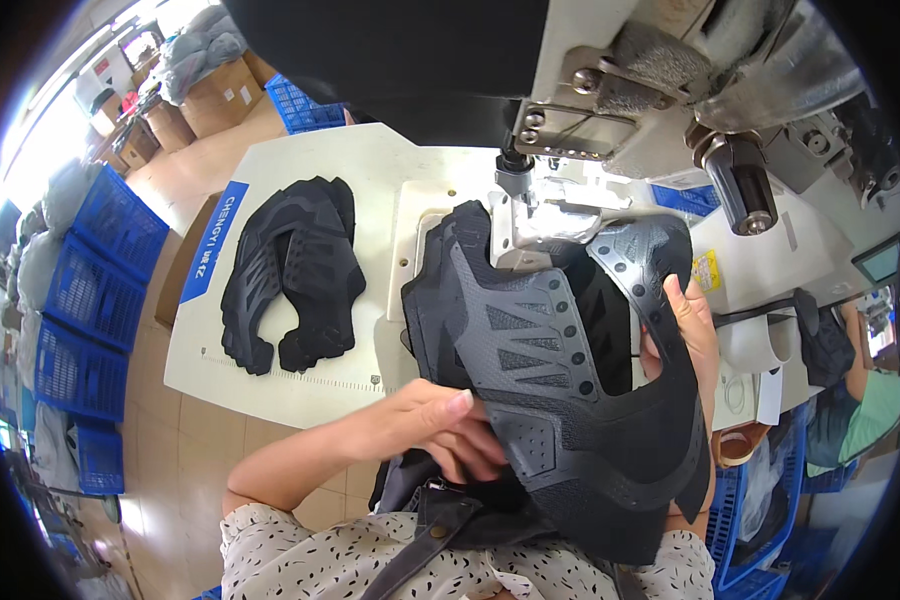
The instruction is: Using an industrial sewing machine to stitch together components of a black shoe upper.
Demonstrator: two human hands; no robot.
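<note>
A flat black shoe upper (530,370) with grey textured panels and a row of eyelet holes is spread in front of me, below the sewing machine head. My right hand (692,335) grips its right side, the thumb up along the edge and fingertips showing in the opening. At its lower left edge my left hand (435,425) holds on, thumb uppermost and the slightly blurred fingers partly under the material. More dark layers show beneath the upper's left edge. To the left, a stack of similar shoe uppers (305,265) lies on the white machine table (370,160).
Over the work hangs the sewing machine (515,175) with its lit needle area. Blue crates (90,290) with bagged goods line the left side. Cardboard boxes (215,100) stand at the far left. Right of me are a tape roll (738,445), another blue crate (760,520) and another person's arm (856,350).
</note>
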